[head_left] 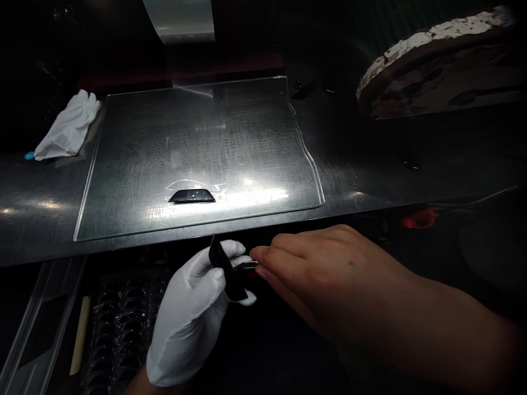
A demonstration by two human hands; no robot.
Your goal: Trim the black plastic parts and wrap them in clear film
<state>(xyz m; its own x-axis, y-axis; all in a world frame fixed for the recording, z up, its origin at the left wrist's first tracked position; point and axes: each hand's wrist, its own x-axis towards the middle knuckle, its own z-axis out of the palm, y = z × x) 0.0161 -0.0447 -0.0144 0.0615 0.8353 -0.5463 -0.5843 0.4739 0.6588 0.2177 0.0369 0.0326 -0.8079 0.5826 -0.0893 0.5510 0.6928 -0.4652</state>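
My left hand (187,315), in a white glove, grips a thin black glossy piece (226,269) by its edges, just below the front edge of the bench. With bare fingers, my right hand (304,263) pinches a small, thin tool with a shiny edge (246,265). Its far end meets the black piece; the exact kind of tool cannot be made out. A second black piece (192,196), shaped like a flat trapezoid, lies on a glass sheet (197,131) near its front edge.
On the metal bench (24,186) a white glove (69,126) rests left of the glass. Below the bench are a clear tray (119,323) of dark pieces, a pale stick (80,336) and a metal rail (39,329). A red object (420,218) sits at the right.
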